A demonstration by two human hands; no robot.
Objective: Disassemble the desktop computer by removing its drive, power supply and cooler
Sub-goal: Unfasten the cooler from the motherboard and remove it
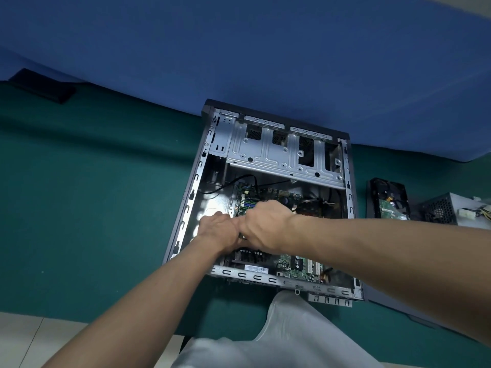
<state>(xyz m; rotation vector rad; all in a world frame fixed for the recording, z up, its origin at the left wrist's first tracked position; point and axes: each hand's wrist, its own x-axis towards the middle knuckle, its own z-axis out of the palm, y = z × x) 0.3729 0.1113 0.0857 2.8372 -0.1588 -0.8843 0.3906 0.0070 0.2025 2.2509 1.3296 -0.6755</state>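
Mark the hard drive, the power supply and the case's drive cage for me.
hard drive (384,192): head view, dark upper part.
power supply (439,211): head view, perforated grey face.
drive cage (279,152): head view, stamped metal plate.

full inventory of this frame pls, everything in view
table: 1, green, under everything
backdrop: 1, blue, behind table
case: 1, grey, open, lying mid-table
drive cage: 1, silver, far end of case
motherboard: 1, green, inside case
cable: 1, black, inside case, beyond the hands
hard drive: 1, black, on table right of case
power supply: 1, grey, right of hard drive, at frame edge
block: 1, black, far left on table
floor: pale tiles, bottom left
garment: 1, white, bottom centre
left hand: 1, inside case over motherboard, against right hand; grip hidden
right hand: 1, inside case over motherboard; grip hidden
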